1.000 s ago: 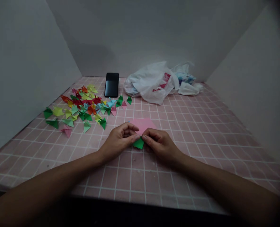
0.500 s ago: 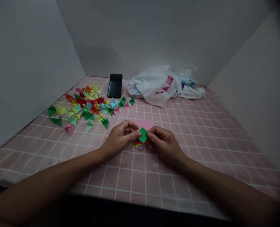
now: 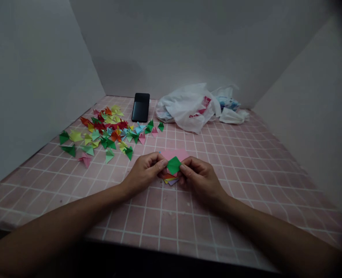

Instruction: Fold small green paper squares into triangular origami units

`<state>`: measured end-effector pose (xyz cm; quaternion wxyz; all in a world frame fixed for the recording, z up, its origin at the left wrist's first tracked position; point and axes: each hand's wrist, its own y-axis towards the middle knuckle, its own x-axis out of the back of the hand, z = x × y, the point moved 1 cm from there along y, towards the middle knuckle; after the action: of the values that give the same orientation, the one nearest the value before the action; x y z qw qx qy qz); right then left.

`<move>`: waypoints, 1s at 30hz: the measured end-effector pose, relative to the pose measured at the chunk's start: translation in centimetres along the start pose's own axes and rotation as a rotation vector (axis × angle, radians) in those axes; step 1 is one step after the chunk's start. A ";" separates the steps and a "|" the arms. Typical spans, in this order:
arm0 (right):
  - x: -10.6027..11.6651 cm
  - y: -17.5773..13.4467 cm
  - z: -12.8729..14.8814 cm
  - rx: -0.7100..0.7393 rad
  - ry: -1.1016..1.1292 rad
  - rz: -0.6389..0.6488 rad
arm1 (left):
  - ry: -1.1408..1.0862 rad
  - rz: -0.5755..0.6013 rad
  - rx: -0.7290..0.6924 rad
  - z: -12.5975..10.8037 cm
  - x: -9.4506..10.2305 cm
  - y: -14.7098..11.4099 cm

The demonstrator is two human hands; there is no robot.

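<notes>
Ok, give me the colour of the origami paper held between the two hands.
The origami paper is green, seen best in the head view.

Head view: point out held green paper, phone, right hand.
Green paper (image 3: 174, 165): head view, middle of its face.
Phone (image 3: 141, 107): head view, middle of its front.
Right hand (image 3: 201, 174): head view, middle of the hand.

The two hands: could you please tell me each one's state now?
Left hand: closed, pinching the green origami paper by its left corner.
Right hand: closed, pinching the paper's right corner.

Gridded table (image 3: 231, 162) — folded papers (image 3: 115, 135), phone (image 3: 141, 108), bags (image 3: 185, 106)
</notes>
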<state>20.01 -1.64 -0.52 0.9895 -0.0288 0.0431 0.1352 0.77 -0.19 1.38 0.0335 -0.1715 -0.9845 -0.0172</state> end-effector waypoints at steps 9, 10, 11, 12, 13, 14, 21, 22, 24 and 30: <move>-0.3 -0.2 0.4 -0.022 -0.078 0.047 | 0.022 0.098 0.131 -0.1 -0.4 -0.1; -0.3 -0.2 0.4 -0.038 -0.063 0.054 | 0.004 0.097 0.151 -0.1 -0.5 -0.2; -0.3 -0.2 0.5 -0.057 -0.048 0.063 | -0.017 0.097 0.175 0.0 -0.5 -0.2; -0.3 -0.2 0.5 -0.073 -0.039 0.072 | -0.040 0.096 0.200 0.1 -0.6 -0.2; -0.3 -0.1 0.5 -0.085 -0.035 0.082 | -0.065 0.094 0.226 0.2 -0.6 -0.2; -0.3 -0.1 0.5 -0.089 -0.033 0.089 | -0.092 0.092 0.250 0.4 -0.7 -0.1; -0.5 -0.2 0.5 -0.022 -0.056 0.039 | -0.139 0.156 0.334 0.8 -0.9 -0.2; -0.5 -0.2 0.4 -0.021 -0.051 0.027 | -0.129 0.154 0.323 0.7 -0.9 -0.2; -0.5 -0.3 0.4 -0.041 -0.017 0.016 | -0.114 0.151 0.299 0.7 -0.8 -0.1; -0.3 0.0 0.1 -0.104 0.102 0.091 | -0.104 0.153 0.282 0.8 -0.8 0.0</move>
<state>19.71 -1.70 -0.37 0.9760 -0.0848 0.0878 0.1804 1.47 -0.44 0.56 0.0076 -0.2402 -0.9616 0.1328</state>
